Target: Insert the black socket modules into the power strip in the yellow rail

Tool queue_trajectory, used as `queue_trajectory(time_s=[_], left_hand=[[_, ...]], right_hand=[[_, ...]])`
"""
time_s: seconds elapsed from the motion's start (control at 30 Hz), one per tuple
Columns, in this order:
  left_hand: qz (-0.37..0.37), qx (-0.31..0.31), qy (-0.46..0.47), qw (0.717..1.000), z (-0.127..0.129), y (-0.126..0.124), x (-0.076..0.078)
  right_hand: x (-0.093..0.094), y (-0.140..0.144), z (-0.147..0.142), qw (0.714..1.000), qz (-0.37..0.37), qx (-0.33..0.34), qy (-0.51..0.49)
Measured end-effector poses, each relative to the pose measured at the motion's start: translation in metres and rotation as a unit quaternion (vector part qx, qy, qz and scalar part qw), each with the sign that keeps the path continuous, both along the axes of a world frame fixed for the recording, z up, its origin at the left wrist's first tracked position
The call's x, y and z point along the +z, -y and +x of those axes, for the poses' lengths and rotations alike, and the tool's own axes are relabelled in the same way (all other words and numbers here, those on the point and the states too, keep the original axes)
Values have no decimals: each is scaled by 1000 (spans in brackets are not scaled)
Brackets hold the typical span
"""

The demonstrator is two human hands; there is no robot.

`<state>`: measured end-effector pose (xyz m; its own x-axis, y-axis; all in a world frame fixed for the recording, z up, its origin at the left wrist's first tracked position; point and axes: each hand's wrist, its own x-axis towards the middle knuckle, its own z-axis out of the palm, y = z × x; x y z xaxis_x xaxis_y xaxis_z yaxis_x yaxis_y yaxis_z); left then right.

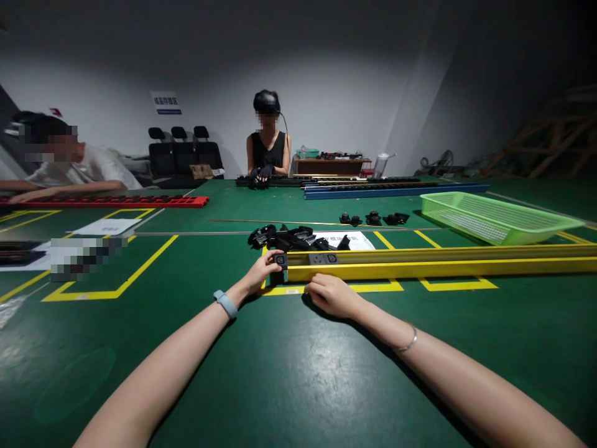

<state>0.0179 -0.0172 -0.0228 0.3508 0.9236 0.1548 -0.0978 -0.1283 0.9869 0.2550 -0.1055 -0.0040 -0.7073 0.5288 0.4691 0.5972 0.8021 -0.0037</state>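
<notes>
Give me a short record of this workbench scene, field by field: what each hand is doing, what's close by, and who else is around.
left hand: pinching a black socket module at the rail's open end
right hand: resting against the yellow rail
in rail: two socket modules
behind rail: pile of black modules, paper sheet
right side: green basket
others: a person opposite, another far left

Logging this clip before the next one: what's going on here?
A person at a green table works on a long yellow rail. The left hand pinches a black socket module at the rail's open end; two more sit already in the channel. The right hand rests against the rail's front edge. A pile of black modules lies just behind. Two other people sit at the same table.
</notes>
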Motion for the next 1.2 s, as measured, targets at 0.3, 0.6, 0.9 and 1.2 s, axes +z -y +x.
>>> queue_trajectory(time_s=[0.3,0.6,0.9,1.2], left_hand=[[15,-3,-23,1000,1,2,4],[55,12,-59,997,-1,0,1],[118,24,-97,988,2,8,8],[181,94,-137,969,6,14,9]], right_hand=[[0,0,0,1000,2,3,-3],[0,-2,0,1000,1,2,2],[0,-1,1,1000,-1,6,1],[0,-1,1,1000,-4,1,-1]])
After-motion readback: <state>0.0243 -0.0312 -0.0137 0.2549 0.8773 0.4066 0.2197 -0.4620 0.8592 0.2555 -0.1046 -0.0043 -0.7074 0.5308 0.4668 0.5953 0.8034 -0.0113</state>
